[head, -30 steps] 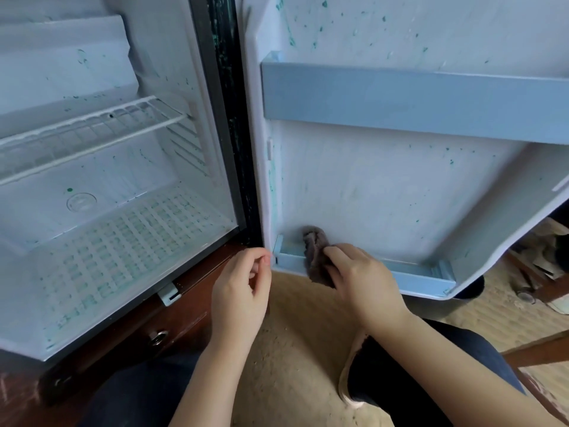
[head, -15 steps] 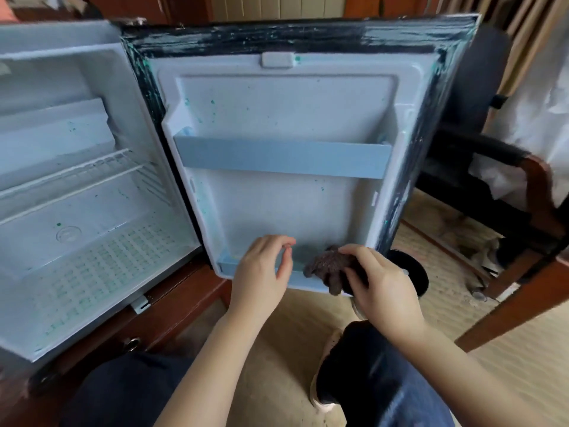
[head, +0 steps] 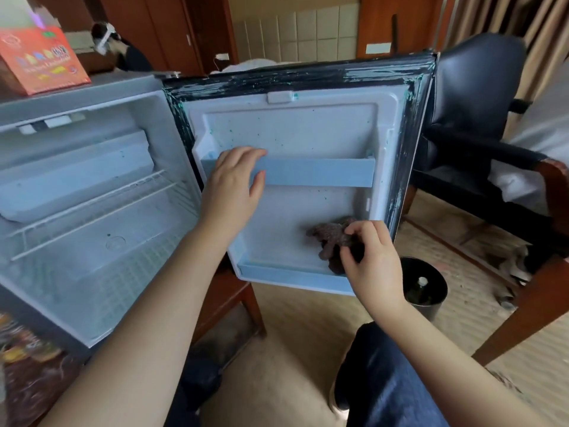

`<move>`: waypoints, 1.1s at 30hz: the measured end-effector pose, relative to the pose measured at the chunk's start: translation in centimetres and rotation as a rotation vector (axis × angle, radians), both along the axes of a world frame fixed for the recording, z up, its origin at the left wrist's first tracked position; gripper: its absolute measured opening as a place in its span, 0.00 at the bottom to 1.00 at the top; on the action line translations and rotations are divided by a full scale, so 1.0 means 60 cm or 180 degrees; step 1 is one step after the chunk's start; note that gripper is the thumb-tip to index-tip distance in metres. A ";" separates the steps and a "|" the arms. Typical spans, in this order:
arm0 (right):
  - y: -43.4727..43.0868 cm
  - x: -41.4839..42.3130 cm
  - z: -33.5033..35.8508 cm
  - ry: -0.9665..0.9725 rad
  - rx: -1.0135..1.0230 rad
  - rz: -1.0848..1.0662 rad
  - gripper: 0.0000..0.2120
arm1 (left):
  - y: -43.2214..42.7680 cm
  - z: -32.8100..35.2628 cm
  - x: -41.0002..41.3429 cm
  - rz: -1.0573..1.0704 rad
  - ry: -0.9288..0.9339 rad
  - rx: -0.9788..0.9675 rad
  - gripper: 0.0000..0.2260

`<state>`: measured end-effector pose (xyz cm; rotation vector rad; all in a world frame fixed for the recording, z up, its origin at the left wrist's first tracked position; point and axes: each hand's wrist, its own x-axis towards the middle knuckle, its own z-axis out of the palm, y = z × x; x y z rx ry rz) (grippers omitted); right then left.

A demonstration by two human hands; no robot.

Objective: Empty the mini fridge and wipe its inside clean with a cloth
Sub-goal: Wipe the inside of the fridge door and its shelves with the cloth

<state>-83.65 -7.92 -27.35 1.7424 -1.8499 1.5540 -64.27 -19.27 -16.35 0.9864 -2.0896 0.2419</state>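
Pinches crumpled brown cloth (head: 331,241) between curled fingers and thumb of right hand (head: 374,260), pressing it against lower right corner of mini fridge door (head: 308,134) on its white inner liner, just above lower door shelf (head: 286,274) and close to black gasket edge. Rests left hand (head: 234,183) on left end of pale blue door rail (head: 317,172), fingers nearly straight over its top edge, thumb against its front face, clasping nothing. Faces door swung wide, liner toward camera, scattered with small green specks above rail and along scuffed gasket. Looks left into fridge cabinet (head: 92,288), white inside, with wire shelf (head: 92,208) across its middle and boxy white compartment above. Finds red carton (head: 40,60) on cabinet's top, at far left of view. Shows dark trouser knee below right forearm, over tan floor. Takes in wooden stand (head: 251,306) under cabinet, black bin (head: 426,285) on floor just right of door's lower corner, and dark armchair (head: 480,87) behind door at right.
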 end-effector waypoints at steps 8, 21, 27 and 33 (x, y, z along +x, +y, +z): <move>-0.036 0.024 -0.084 0.0630 0.0891 -0.0123 0.15 | -0.046 0.019 0.035 -0.0065 0.0263 0.0241 0.11; -0.141 0.139 -0.143 0.1252 0.1386 0.0311 0.16 | -0.081 0.027 0.037 -0.0057 0.0312 0.0188 0.09; -0.181 0.181 -0.127 0.1341 0.1868 0.1125 0.10 | -0.078 0.023 0.035 -0.0122 0.0418 0.0113 0.09; -0.106 0.098 -0.076 0.0534 0.0989 0.0835 0.11 | -0.078 0.018 0.036 -0.0090 0.0338 0.0107 0.08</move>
